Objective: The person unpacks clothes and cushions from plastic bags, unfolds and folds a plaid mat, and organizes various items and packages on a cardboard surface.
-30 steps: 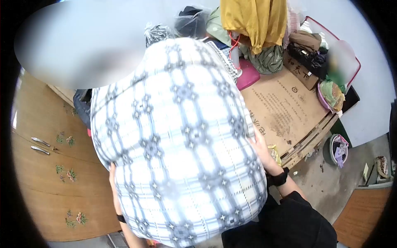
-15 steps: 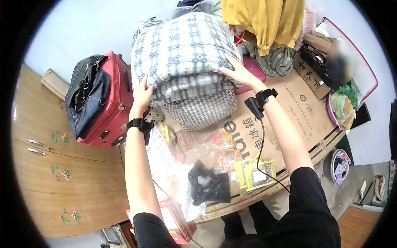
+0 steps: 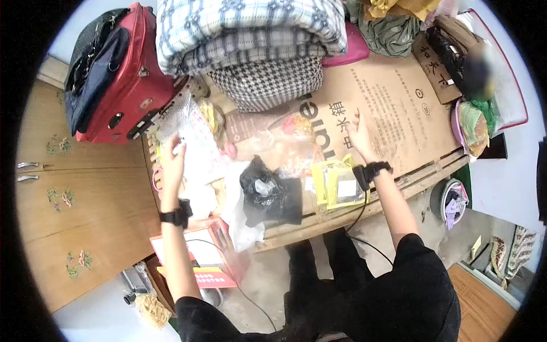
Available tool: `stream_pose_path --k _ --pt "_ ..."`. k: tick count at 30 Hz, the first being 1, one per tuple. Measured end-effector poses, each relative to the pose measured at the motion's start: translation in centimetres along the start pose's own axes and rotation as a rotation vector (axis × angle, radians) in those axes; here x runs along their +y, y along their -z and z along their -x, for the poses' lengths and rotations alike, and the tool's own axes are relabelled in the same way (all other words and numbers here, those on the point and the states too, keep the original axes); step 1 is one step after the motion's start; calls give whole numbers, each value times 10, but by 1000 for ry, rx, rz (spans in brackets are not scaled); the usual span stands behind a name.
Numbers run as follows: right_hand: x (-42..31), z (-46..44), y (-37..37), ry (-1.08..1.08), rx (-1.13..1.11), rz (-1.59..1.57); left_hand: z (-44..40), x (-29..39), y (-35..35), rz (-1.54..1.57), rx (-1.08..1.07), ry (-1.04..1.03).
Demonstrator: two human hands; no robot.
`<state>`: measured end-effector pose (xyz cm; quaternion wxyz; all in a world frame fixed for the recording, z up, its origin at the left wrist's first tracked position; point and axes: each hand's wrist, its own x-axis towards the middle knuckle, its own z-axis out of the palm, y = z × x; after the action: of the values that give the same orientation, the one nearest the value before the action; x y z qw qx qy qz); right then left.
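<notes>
Folded plaid bedding [image 3: 250,34] is stacked at the top centre, on a houndstooth bundle [image 3: 268,85]. My left hand [image 3: 174,162] is open above white plastic packaging [image 3: 191,134] at the left of the cardboard sheet. My right hand [image 3: 360,135], fingers apart and holding nothing, hovers over the printed cardboard [image 3: 399,114]. Just below it lie yellow-edged packets [image 3: 342,182]. Between my hands are a black plastic bag [image 3: 270,194] and clear bags with orange contents [image 3: 299,125]. Neither hand touches the bedding.
A red suitcase [image 3: 128,80] with a dark bag on it stands at the left, beside a wooden cabinet [image 3: 85,211]. A red and white box [image 3: 213,251] is below my left forearm. A bucket [image 3: 454,199] stands on the floor at the right. A thin cable hangs near my right wrist.
The plaid bedding was carried away from me and set down on the stack. Both hands have let go of it and drawn back towards me, and the view has tilted down.
</notes>
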<state>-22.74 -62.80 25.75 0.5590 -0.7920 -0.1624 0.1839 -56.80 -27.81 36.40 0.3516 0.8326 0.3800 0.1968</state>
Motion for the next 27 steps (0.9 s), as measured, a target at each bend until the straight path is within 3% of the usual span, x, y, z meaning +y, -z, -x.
stream_pose_path --k 1,2,3,7,8,10,12,16,18,19,20,22,23,24,25,26,27 --pt "62 23 -6 108 4 86 46 -16 -25 12 -64 78" --pt "110 51 -6 201 -32 263 91 -41 -54 -194 -54 96" --pt "140 82 -7 133 -106 404 127 -52 -86 -38 -116 162" --pt "228 169 -24 10 -310 879 252 -108 -205 -224 -295 178" --pt "242 179 -28 -16 -327 895 272 -117 -224 -207 -362 237" --pt "265 192 -43 -100 -481 783 305 -135 -252 -324 -375 135" --pt "264 199 -57 -215 -512 726 312 -132 -256 -293 -346 142" --pt "261 195 -58 -175 -309 694 302 -120 -258 -179 -189 231" --pt "272 186 -46 -71 -250 674 292 -83 -262 -192 -115 281" --pt "251 176 -39 -212 -207 508 286 -63 -266 -193 -88 248" --pt "244 165 -32 -214 -214 500 282 -47 -276 -193 -55 214" --pt "239 141 -13 195 -28 672 288 -34 -316 55 -240 192" --pt "233 124 -7 200 -34 668 289 -22 -337 220 -389 318" --pt "228 102 -2 326 -149 715 288 -19 -366 253 -406 289" --pt "226 80 3 453 -268 762 276 -9 -385 191 -326 298" --pt "225 64 7 448 -279 762 268 -1 -403 125 -265 313" --pt "226 54 10 414 -459 708 257 2 -420 150 -227 401"
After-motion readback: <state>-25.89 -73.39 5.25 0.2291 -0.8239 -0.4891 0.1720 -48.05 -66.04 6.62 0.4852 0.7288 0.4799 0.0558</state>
